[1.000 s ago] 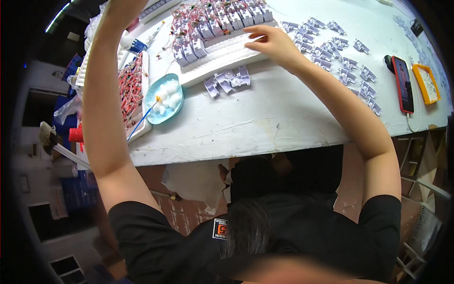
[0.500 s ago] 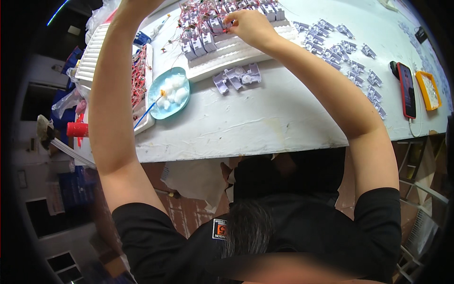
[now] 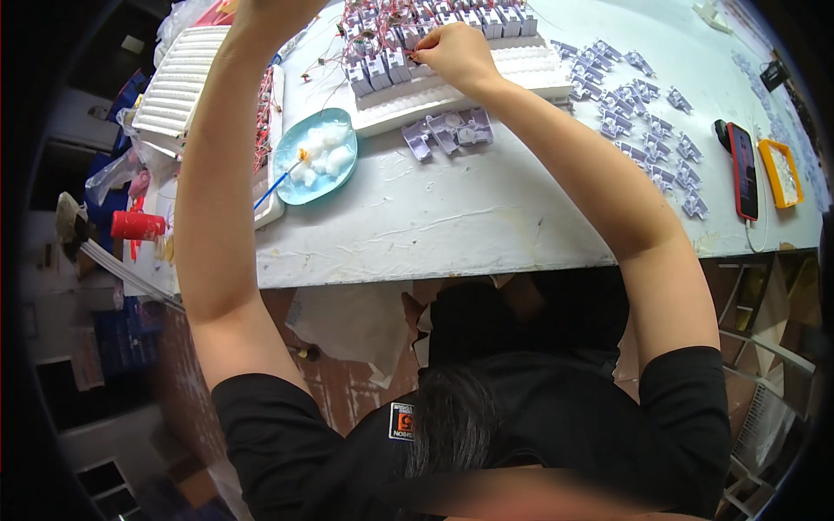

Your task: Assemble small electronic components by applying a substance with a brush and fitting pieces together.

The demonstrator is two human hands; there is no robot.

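My right hand (image 3: pixel 459 56) reaches over a white foam rack (image 3: pixel 521 74) that holds rows of small pale-lilac plastic housings (image 3: pixel 378 71). Its thumb and fingertips are pinched together beside the front row, on thin red wires (image 3: pixel 412 54); the exact piece between them is too small to tell. Many red wires with small boards lie tangled over the housings. At the top edge, my left hand (image 3: pixel 280 13) is cut off by the frame, so its fingers are hidden. Several loose lilac housings (image 3: pixel 448 135) lie just in front of the rack.
A blue dish (image 3: pixel 343 169) of white lumps, with a blue-handled stick (image 3: pixel 272 188) resting in it, stands left of centre. Several housings (image 3: pixel 638 108) are scattered to the right, near a red-cased phone (image 3: pixel 743 169) and a yellow tray (image 3: pixel 764 174). A ribbed white foam tray (image 3: pixel 182 78) is at left.
My right hand has moved slightly left and nearer to me along the front row. The whole view has shifted a little, so the table things appear slightly displaced.
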